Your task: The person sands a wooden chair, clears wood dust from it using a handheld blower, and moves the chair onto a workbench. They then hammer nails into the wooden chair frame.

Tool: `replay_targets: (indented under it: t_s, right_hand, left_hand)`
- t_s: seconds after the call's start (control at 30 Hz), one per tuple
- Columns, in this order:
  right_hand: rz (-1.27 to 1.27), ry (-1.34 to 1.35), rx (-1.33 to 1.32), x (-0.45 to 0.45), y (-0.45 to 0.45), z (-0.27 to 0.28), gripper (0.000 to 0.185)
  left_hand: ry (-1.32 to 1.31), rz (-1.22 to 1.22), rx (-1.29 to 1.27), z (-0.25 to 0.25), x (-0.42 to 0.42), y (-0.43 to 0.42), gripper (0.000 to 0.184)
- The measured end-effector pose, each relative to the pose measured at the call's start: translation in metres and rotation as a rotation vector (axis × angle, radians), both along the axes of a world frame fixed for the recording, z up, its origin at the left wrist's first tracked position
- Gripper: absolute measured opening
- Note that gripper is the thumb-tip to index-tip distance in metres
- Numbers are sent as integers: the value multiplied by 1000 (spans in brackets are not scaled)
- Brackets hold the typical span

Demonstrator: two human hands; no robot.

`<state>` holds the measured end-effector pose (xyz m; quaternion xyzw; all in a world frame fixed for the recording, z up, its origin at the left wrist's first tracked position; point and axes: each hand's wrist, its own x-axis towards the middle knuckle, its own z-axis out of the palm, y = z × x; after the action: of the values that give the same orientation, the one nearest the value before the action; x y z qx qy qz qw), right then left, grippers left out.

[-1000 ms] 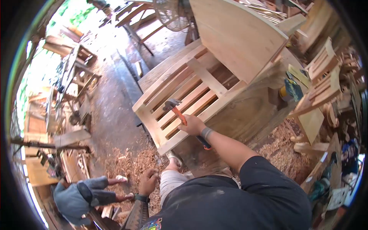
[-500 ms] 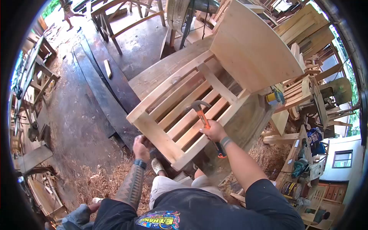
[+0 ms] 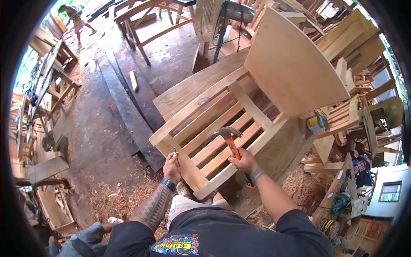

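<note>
My right hand (image 3: 245,162) is closed around the orange and black handle of a claw hammer (image 3: 235,150). The hammer's dark head is raised above the slats of a light wooden seat frame (image 3: 192,171). In my left hand (image 3: 172,170), a thin nail (image 3: 175,151) is pinched between the fingertips and points up. That hand is beside the frame's near left rail; whether it touches the wood I cannot tell. A broad curved wooden panel (image 3: 291,64) rises from the far right end of the frame.
The frame rests on a wooden worktop (image 3: 184,96). A yellow and blue can (image 3: 317,122) is beside the panel. Dark boards (image 3: 122,98) lie on the floor, with wood shavings (image 3: 115,201) nearby. Another person (image 3: 77,21) is far back left; a seated person's leg (image 3: 87,240) shows at lower left.
My left hand has come up beside the frame's left rail, and the nail in its fingers now shows. The hammer stays raised over the slats. The whole view has shifted slightly.
</note>
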<state>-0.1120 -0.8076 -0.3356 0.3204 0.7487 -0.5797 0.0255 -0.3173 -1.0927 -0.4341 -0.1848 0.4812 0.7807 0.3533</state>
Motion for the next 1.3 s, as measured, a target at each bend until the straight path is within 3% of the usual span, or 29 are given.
replay_targets:
  t_s: [0.13,0.5,0.6,0.7,0.93,1.07,1.1,1.2,1.3]
  right_hand:
    - [-37,17,-89,1,4,9,27]
    - [-145,115,-288,-5,4,10,19]
    - [-158,124,-224,-4,-2,12,19]
    - [-160,122,-104,-2,2,12,18]
    - [-202,215,-178,-1,53,6,19]
    - [-207,269,-165,0,54,-3,18]
    - [-199,251,-138,-2,58,-2,18]
    - [-176,174,-98,-9,59,5,16]
    - [-127,141,-43,-11,36,-3,15]
  left_hand:
    - [-60,-7,-37,20,2,7,14]
    - [110,-105,-151,-19,-5,-6,19]
    - [52,-108,-68,11,-2,-2,18]
    - [2,-88,54,0,-4,13,21]
    - [290,-114,-100,4,-2,74,27]
    - [189,-93,-136,17,4,81,28]
    - [190,-133,-104,21,5,83,20]
    - [196,-218,41,30,5,81,19]
    - [286,-370,-20,17,-1,31,18]
